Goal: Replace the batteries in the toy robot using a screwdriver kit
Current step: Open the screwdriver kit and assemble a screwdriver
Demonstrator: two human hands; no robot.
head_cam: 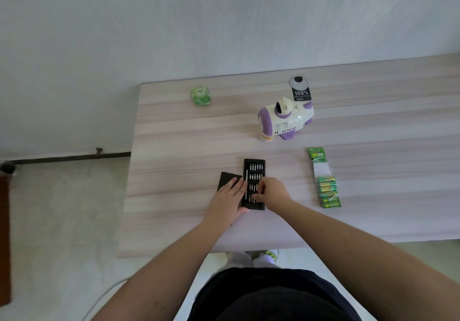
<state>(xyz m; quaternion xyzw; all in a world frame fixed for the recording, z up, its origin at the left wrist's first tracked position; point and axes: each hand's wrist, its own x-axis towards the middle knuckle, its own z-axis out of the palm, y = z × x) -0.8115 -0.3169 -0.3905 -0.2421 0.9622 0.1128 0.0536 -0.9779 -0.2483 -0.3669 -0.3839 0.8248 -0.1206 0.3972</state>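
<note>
Toy robot (286,119) stands toward table's (174,146) far edge; battery strip (326,181) lies right, green packet (201,96) near far-left corner. Screwdriver kit (254,171) open near front edge. Left hand (230,196) flat, fingers straight, on black lid (225,177). Right hand (270,191), fingers curled, pinches among bits.

We see a pale wood-grain desk (174,146) against a white wall. Near its front edge lies an open black screwdriver kit (254,169) with rows of bits. Our left hand (227,196) rests flat across the black lid (225,178) just left of the kit, fingers straight. Our right hand (271,191) curls its fingers down onto the bits. Farther back stands a white and purple toy robot (286,119), with a black tag (302,94) behind it. A battery pack (326,183) lies to the right, a green packet (201,96) far left.
</note>
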